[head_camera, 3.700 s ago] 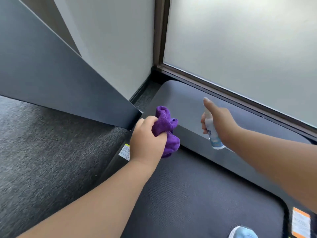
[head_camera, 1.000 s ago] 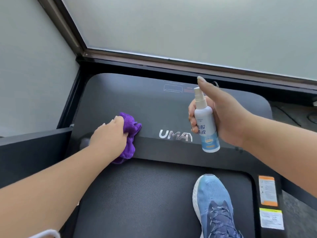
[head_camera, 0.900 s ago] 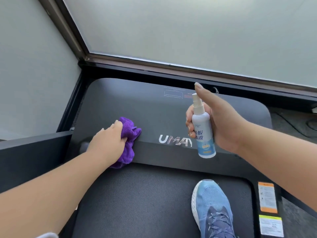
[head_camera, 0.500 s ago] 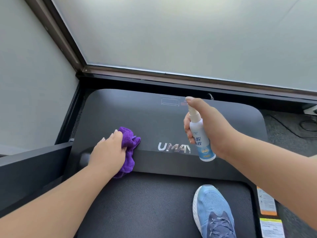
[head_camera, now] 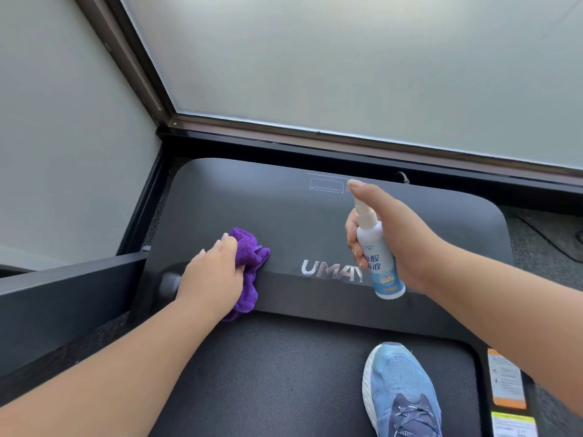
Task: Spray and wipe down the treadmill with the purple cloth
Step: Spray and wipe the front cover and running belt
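At the far end of the black treadmill point(head_camera: 239, 203), the matte motor cover sits close to the dark window frame point(head_camera: 347, 143) far side and the grey wall point(head_camera: 63, 152) left. Left hand point(head_camera: 211, 279) grips the bunched purple microfibre cloth point(head_camera: 252, 257), fingers curled over it, pressed on the cover's near-left edge. Cover surface right of cloth is bare up to the silver UMAY logo point(head_camera: 331, 272). Right hand point(head_camera: 397, 241) clamps the small white spray bottle point(head_camera: 378, 263), upright, forefinger on nozzle; contents not discernible. Blue mesh shoe point(head_camera: 397, 386) rests on the belt, near right.
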